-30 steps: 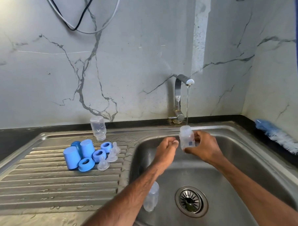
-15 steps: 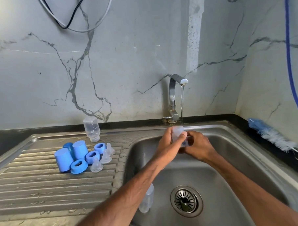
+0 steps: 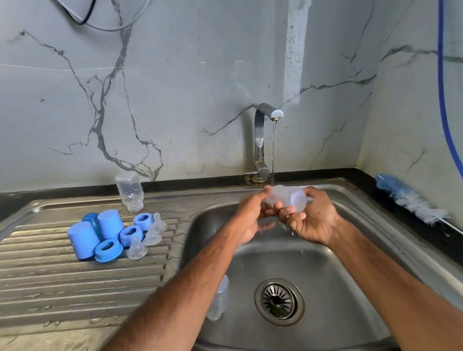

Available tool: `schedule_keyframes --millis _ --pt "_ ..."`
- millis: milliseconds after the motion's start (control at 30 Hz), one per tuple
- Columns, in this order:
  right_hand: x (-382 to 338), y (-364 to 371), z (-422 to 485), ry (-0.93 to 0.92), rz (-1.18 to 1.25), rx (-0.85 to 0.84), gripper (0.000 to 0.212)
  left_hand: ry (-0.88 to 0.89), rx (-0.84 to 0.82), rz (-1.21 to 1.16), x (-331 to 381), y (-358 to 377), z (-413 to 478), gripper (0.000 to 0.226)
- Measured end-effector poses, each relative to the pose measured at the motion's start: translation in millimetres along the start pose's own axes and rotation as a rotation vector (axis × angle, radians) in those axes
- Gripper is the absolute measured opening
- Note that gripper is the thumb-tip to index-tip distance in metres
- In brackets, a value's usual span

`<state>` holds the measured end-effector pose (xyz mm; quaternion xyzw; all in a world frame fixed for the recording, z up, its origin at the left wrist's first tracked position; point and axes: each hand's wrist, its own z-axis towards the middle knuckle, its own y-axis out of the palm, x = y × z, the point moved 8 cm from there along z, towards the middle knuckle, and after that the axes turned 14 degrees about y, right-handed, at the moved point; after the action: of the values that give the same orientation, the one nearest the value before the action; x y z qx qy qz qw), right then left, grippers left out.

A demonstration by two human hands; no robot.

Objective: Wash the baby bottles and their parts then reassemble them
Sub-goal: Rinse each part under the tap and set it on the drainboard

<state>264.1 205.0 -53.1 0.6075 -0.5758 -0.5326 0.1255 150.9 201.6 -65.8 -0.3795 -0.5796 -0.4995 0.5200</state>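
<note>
**Rinsing a clear bottle under the running tap**

Much of the held bottle (image 3: 287, 199) was hard to make out. It was clear plastic, wet and blurred, its mouth end covered by the left fingers and only the round base showing plainly. Any print on its wall was too smeared to read. A second bottle (image 3: 218, 300) lay in the sink basin (image 3: 336, 290) at nine o'clock from the drain (image 3: 279, 302), its upper part hidden behind the left forearm. The cables (image 3: 104, 21) at eleven o'clock and the blue hose (image 3: 444, 86) at two o'clock ran off the top edge. Both arms were cut off at the bottom.

The left hand (image 3: 249, 219) reached in from seven o'clock, fingers and thumb curled round the bottle's mouth end. The right hand (image 3: 312, 222) came from five o'clock, cupped under the base end with its fingers curled against it. Both hands gripped the bottle, which lay on its side above the basin. It sat directly under the thin stream (image 3: 274, 152) from the tap (image 3: 262, 137) at the basin's twelve o'clock.

On the drainboard (image 3: 70, 283), at nine o'clock from the hands, blue caps (image 3: 109, 225), blue rings (image 3: 108, 250) and clear teats (image 3: 136, 249) sat in a tight cluster. An upturned bottle (image 3: 129, 191) stood just beyond them at one o'clock. A bottle brush (image 3: 409, 198) lay on the counter at three o'clock from the hands.
</note>
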Motion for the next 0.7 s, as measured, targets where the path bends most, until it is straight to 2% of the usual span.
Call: schedule_keyframes --millis 67,200,333,400,533,600,700 --pt "7.5 -2.6 2.6 0.031 0.018 0.072 0.056 -0.109 0.046 0.025 -14.5 -3.0 -7.6 0.035" --pt "17.4 -11.6 -0.7 0.096 -0.026 0.186 0.062 -0.284 0.02 0.008 -34.3 -3.7 -22.6 0.04" --pt "19.2 -16.5 -2.2 0.136 -0.082 0.191 0.073 -0.294 -0.054 -0.012 -31.6 -8.2 -18.9 0.034" --pt "16.2 -18.6 -3.1 0.115 -0.125 0.204 0.068 -0.269 -0.096 -0.019 -30.0 -11.5 -16.1 0.031" --pt "16.2 -15.0 -0.9 0.034 -0.483 0.275 0.061 -0.155 -0.073 0.006 -23.3 -24.3 -6.5 0.031" --pt "10.7 -17.7 1.4 -0.093 -0.775 0.46 0.057 -0.112 0.019 0.045 -22.3 -36.4 -1.2 0.027" --pt "-14.9 0.7 -9.8 -0.451 -1.133 0.76 0.065 -0.096 0.154 0.031 -23.6 -55.3 0.5 0.019"
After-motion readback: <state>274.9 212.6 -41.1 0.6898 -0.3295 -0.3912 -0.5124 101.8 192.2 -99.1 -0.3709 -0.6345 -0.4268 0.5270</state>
